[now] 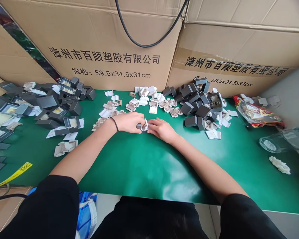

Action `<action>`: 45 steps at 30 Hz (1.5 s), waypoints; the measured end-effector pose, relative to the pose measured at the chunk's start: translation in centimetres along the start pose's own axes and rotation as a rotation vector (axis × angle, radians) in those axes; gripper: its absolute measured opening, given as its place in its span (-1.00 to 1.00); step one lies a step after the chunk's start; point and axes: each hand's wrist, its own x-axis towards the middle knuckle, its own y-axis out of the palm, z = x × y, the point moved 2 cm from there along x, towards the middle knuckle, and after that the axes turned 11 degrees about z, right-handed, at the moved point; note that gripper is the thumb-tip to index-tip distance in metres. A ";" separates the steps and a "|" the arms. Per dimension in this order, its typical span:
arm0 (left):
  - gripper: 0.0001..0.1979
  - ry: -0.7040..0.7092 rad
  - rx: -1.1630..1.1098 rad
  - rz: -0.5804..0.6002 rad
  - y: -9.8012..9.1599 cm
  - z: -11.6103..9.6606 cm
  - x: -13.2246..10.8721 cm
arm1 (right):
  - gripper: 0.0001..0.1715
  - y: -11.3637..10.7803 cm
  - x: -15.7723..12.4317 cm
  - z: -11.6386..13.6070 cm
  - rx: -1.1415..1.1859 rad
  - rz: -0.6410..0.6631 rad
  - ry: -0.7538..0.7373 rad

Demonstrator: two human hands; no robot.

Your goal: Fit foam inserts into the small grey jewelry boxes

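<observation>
1. Small grey box (140, 126), seen from the head camera, sits at the middle of the green mat (139, 166), held between your hands.
2. Your left hand (129, 122) and right hand (161, 130) both have their fingers clamped on it.
3. White inserts (149, 99) lie just behind it, and a pile of grey boxes (196, 101) lies to the right.

A small dark grey box (139, 126) is held just above the green mat (144, 166), between the left hand (129, 122) and the right hand (161, 130). A white folded insert (145, 124) touches its right side, partly standing up. Fingers hide most of both pieces.
</observation>
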 end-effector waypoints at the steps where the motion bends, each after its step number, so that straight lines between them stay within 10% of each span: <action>1: -0.80 -0.001 0.002 -0.004 0.0 0.0 0.0 | -0.70 0.0 -0.1 0.4 -0.081 -0.006 0.007; 9: -0.82 -0.022 0.020 -0.018 -0.2 -0.3 -0.1 | -0.67 0.2 -0.6 1.4 -0.278 -0.113 -0.054; 31: -0.78 -0.006 0.030 -0.025 0.0 -0.4 0.1 | -0.65 0.6 0.6 -0.2 0.559 -0.156 0.158; 45: -0.18 -0.054 -0.860 -0.515 6.9 0.4 0.2 | -0.63 1.0 0.2 -0.2 0.482 -0.236 0.150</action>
